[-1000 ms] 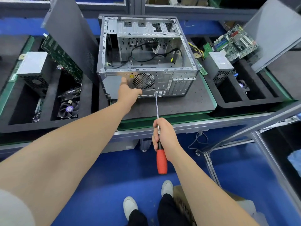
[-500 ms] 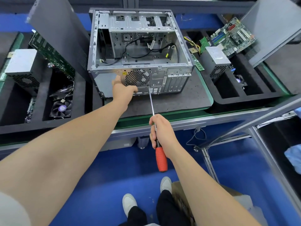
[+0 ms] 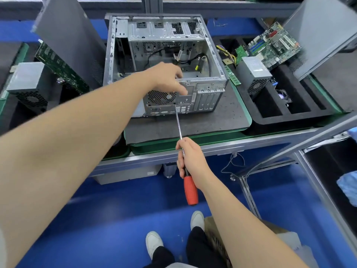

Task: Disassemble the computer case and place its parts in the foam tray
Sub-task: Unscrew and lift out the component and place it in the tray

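computer case (image 3: 166, 60): mid-worktop (image 3: 251, 142), near front edge, side open | left hand (image 3: 170, 78): loose fingers resting on rear rim | right hand (image 3: 190, 157): wrapped round screwdriver (image 3: 190, 187), tip beside fan grille (image 3: 161, 97) | handling: stiff sheet steel, probably heavy (edges may cut); hold the frame rails

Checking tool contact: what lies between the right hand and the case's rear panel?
In the head view, the screwdriver bridges right hand and computer case, shaft above dark mat.

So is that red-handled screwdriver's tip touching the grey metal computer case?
Touching: the head view shows the tip of the red-handled screwdriver against the grey metal computer case.
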